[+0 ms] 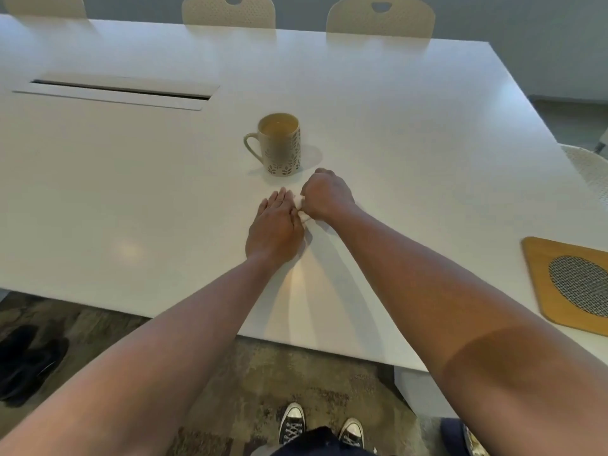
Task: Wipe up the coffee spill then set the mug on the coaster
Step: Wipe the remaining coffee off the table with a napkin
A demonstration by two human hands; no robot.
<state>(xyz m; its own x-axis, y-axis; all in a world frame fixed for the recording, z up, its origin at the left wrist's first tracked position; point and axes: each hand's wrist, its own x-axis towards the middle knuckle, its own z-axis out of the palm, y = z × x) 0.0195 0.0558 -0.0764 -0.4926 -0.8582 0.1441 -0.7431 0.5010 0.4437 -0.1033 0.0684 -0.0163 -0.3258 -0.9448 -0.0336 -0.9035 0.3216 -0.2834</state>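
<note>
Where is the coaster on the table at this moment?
In the head view the coaster lies at the table's right edge, partly cut off by the frame, well right of both hands and nearer than the mug.

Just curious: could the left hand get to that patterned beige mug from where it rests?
Probably yes. The left hand lies flat near the patterned beige mug, with only bare white table between.

I stand at a long white table [138, 179] with a cable slot [115, 90] set in near its far left edge. Three pale chairs [228, 9] line the far side — a fourth [589, 169] sits off the right edge. Behind them, a grey-blue wall [526, 44]. Underfoot, mottled brown carpet [250, 383] — soft light glints on the tabletop.
</note>
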